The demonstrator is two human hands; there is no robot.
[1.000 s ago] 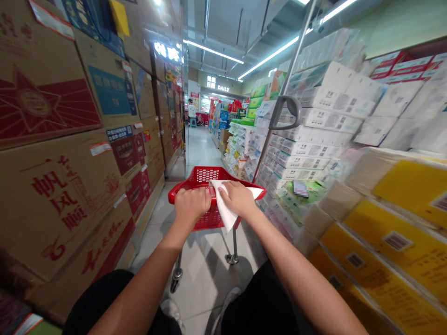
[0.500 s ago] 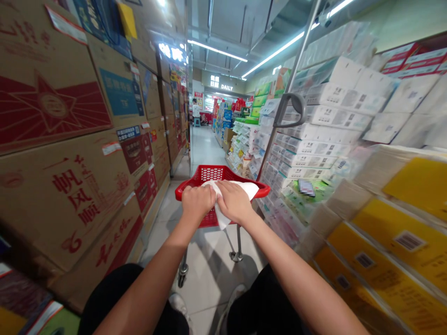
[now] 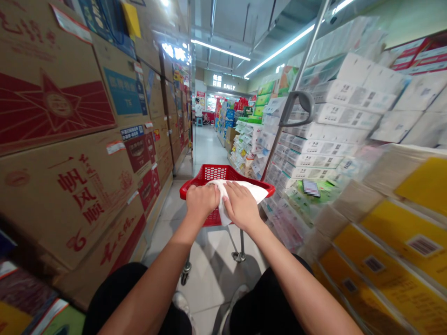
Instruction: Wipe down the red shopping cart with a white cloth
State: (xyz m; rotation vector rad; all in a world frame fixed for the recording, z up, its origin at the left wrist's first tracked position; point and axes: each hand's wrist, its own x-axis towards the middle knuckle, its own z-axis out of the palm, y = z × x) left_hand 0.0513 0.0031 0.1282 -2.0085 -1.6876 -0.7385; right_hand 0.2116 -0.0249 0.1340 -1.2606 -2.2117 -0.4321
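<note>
A red shopping cart (image 3: 209, 174) stands in front of me in a narrow shop aisle. My left hand (image 3: 201, 201) is closed around the cart's near rim. Beside it, my right hand (image 3: 241, 205) presses a white cloth (image 3: 256, 190) flat onto the same rim, its fingers laid over the cloth. The cloth drapes over the rim and hangs down a little on the near side. The two hands almost touch.
Stacked cardboard boxes (image 3: 70, 153) wall the left side. Shelves of white and yellow packs (image 3: 349, 139) crowd the right, with a grey cart handle (image 3: 296, 109) on a slanted pole. The tiled aisle floor (image 3: 204, 144) runs ahead toward a far person (image 3: 198, 110).
My right hand has drawn the cloth left along the rim toward my left hand, and less cloth now hangs down. The view has shifted slightly forward.
</note>
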